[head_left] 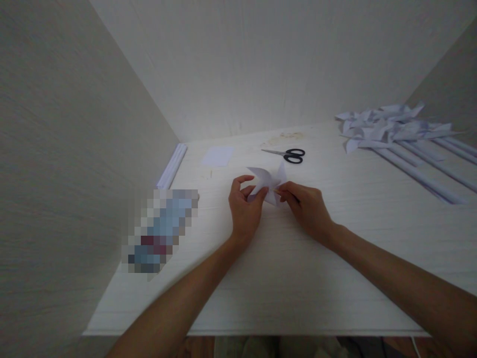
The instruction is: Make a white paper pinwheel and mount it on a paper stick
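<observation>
A white paper pinwheel (264,176) with curled blades is held just above the table, in front of me. My left hand (246,206) grips it from the left, with thumb and fingers closed on the folded paper near its centre. From the right, my right hand (303,204) pinches a thin pale stick (276,190) at the pinwheel's middle; most of that stick is hidden by my fingers. Beyond the pinwheel, scissors (292,155) with black handles lie with their blades pointing left.
Finished pinwheels (387,127) on rolled paper sticks lie piled at the right. A paper square (218,156) lies at the back left, near white paper rolls (172,166) by the wall. A pixelated object (164,231) rests at the left. Small pale scraps (292,135) lie behind the scissors.
</observation>
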Available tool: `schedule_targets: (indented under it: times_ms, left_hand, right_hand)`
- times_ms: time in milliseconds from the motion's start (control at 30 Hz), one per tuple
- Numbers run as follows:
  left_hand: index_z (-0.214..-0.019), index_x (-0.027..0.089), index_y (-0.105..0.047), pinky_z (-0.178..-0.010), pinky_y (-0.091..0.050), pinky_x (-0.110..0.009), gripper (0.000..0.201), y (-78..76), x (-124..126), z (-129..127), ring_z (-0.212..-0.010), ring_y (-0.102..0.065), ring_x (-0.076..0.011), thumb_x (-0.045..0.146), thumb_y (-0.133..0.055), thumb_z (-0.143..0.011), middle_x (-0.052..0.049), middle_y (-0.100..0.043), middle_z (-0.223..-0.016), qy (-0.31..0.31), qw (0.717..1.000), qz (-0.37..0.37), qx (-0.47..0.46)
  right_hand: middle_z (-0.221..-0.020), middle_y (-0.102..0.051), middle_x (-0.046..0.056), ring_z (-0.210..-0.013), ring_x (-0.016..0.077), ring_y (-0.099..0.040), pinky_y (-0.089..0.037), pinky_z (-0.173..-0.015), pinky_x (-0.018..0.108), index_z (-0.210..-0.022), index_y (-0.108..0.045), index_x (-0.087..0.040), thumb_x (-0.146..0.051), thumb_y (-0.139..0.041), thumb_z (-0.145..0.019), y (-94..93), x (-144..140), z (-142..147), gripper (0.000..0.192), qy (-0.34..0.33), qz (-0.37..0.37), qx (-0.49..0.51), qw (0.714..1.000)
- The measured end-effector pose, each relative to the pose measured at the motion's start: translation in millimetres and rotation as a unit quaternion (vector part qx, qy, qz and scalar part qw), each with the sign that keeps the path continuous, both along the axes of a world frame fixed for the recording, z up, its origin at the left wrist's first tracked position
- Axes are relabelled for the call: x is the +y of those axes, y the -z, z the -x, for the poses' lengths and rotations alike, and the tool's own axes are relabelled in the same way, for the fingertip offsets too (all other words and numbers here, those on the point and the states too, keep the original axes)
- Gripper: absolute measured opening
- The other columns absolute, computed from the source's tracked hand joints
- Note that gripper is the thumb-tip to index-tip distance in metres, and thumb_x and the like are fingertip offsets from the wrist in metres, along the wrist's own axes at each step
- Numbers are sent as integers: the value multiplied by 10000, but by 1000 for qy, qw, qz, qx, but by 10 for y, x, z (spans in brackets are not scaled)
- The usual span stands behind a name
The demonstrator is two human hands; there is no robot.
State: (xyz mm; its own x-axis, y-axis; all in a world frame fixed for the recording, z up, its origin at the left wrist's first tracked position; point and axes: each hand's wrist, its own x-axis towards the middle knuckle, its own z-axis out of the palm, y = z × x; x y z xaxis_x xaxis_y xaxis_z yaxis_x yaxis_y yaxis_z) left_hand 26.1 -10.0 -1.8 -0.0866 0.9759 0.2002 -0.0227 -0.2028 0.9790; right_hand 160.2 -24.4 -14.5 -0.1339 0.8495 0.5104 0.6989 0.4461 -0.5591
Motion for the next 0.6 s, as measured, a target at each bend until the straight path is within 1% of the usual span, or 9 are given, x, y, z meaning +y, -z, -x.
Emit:
schedule_targets:
  times_ms: [467,600]
  left_hand:
    - [-901,179,-437,-468,-417,-192,348,1,-6,-5,-519,-582,-109,172,-630,-612,11,-627,-628,2,1000,-7,2]
    - [-907,182,-436,-468,-417,-190,359,-8,-16,-11,-527,-587,-112,179,-636,-609,14,-622,-628,4,1000,-9,15]
  right_hand:
    - [-667,-619,21,-590,123,-557,-385,-561,212,-766,-581,-157,-174,-416,-819,-2,-2,-4,174,-4,-7,-12,1000]
    - [-654,-614,23,-578,126,-552,-381,-556,216,-757,-580,-150,-171,-431,-814,-11,-14,-1,161,1,-7,-16,1000]
